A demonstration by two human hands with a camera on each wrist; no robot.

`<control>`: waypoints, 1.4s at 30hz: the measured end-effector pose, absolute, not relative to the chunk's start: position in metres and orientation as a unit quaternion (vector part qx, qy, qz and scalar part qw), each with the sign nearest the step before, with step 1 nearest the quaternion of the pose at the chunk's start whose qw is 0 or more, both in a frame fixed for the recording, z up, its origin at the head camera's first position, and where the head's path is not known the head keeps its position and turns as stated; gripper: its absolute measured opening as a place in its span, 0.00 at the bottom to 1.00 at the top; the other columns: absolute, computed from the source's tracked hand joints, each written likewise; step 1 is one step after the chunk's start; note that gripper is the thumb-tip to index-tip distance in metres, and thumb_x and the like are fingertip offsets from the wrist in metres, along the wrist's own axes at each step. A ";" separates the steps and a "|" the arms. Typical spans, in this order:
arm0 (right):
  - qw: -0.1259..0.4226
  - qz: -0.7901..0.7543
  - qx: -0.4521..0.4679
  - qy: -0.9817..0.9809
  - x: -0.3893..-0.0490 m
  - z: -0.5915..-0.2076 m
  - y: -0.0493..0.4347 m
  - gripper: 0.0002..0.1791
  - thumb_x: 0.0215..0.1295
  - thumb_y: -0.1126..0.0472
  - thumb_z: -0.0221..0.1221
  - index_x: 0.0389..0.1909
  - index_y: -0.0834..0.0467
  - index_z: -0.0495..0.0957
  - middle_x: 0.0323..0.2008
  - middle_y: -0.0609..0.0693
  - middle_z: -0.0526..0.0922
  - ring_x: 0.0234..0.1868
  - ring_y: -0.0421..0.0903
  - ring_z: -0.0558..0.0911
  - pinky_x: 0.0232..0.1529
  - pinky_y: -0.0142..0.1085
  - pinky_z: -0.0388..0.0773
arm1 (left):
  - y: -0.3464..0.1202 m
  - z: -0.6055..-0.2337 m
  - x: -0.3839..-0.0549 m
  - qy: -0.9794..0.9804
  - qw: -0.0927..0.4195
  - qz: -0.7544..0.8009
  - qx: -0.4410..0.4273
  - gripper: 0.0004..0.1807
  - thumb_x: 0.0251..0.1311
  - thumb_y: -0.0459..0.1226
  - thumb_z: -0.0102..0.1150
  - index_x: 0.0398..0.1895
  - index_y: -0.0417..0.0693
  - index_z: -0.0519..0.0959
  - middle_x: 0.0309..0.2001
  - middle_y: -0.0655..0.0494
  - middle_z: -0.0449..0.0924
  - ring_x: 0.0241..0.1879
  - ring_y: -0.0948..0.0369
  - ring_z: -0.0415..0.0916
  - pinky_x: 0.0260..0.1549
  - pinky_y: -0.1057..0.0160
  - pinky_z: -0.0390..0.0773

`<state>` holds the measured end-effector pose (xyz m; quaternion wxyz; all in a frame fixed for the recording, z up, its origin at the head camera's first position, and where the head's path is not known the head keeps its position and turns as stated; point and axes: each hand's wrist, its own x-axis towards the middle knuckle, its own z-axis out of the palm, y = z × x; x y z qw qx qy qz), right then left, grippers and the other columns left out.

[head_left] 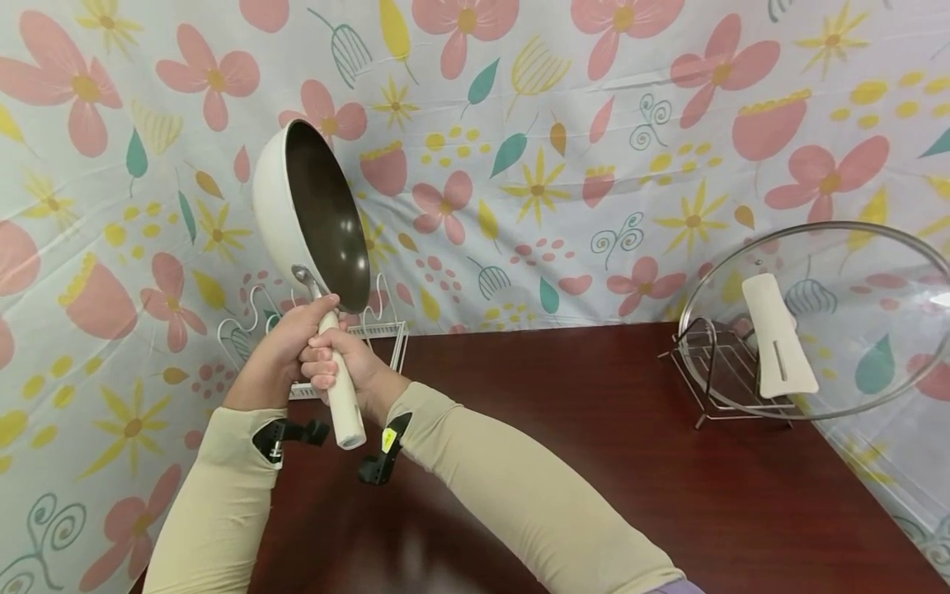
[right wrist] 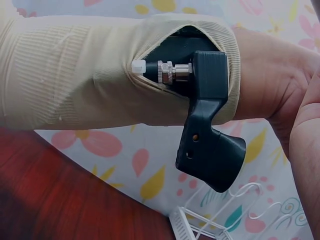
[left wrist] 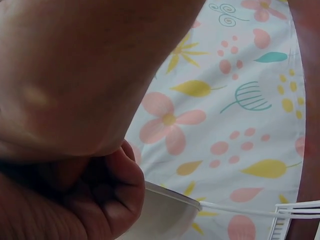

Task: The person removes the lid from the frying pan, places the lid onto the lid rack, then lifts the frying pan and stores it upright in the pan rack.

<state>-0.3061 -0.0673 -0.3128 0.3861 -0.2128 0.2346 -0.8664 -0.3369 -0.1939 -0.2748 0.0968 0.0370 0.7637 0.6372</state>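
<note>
A deep white frying pan (head_left: 270,198) with a dark inside is held up, tilted on its side, its bowl above and its handle slanting down. My left hand (head_left: 285,338) grips the top of the white handle (head_left: 344,408), close to the bowl. Just below, my right hand (head_left: 356,355) has its fingers curled round the same handle, touching the left. In the left wrist view curled fingers (left wrist: 117,192) show beside part of the pan (left wrist: 165,215). The right wrist view shows mostly sleeve and forearm; the right fingers are hidden there.
Behind the hands, a white wire rack (head_left: 386,330) stands on the dark red table (head_left: 564,429). At the right, a large glass lid with a white handle (head_left: 779,338) stands upright in a metal wire rack (head_left: 712,363). A flowered sheet (head_left: 534,165) hangs behind the table.
</note>
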 end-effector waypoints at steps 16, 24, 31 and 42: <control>0.370 -0.875 -0.213 0.228 -0.305 -0.318 -0.079 0.17 0.69 0.65 0.35 0.19 0.53 0.61 0.14 0.40 0.60 0.11 0.32 0.63 0.13 0.20 0.59 | -0.204 -0.276 -0.337 0.765 0.114 0.632 0.047 0.24 0.75 0.52 0.45 0.21 0.54 0.77 0.22 0.65 0.79 0.21 0.68 0.74 0.24 0.69 0.76; 0.373 -0.876 -0.190 0.240 -0.310 -0.331 -0.087 0.16 0.68 0.63 0.36 0.19 0.52 0.59 0.14 0.39 0.59 0.11 0.31 0.61 0.13 0.19 0.55 | -0.206 -0.284 -0.337 0.757 0.126 0.639 0.049 0.22 0.76 0.50 0.45 0.23 0.52 0.77 0.21 0.64 0.79 0.20 0.68 0.74 0.22 0.69 0.75; 0.383 -0.874 -0.197 0.224 -0.303 -0.334 -0.082 0.16 0.66 0.64 0.34 0.18 0.53 0.60 0.13 0.39 0.61 0.10 0.32 0.65 0.13 0.19 0.58 | -0.206 -0.293 -0.337 0.774 0.124 0.620 0.046 0.25 0.76 0.51 0.44 0.22 0.51 0.78 0.20 0.65 0.78 0.19 0.69 0.73 0.20 0.70 0.74; 0.370 -0.877 -0.194 0.237 -0.304 -0.345 -0.086 0.15 0.64 0.64 0.35 0.18 0.51 0.60 0.13 0.38 0.60 0.11 0.31 0.63 0.13 0.19 0.56 | -0.205 -0.298 -0.335 0.785 0.121 0.607 0.031 0.23 0.75 0.50 0.45 0.22 0.51 0.78 0.21 0.65 0.80 0.19 0.69 0.73 0.21 0.70 0.74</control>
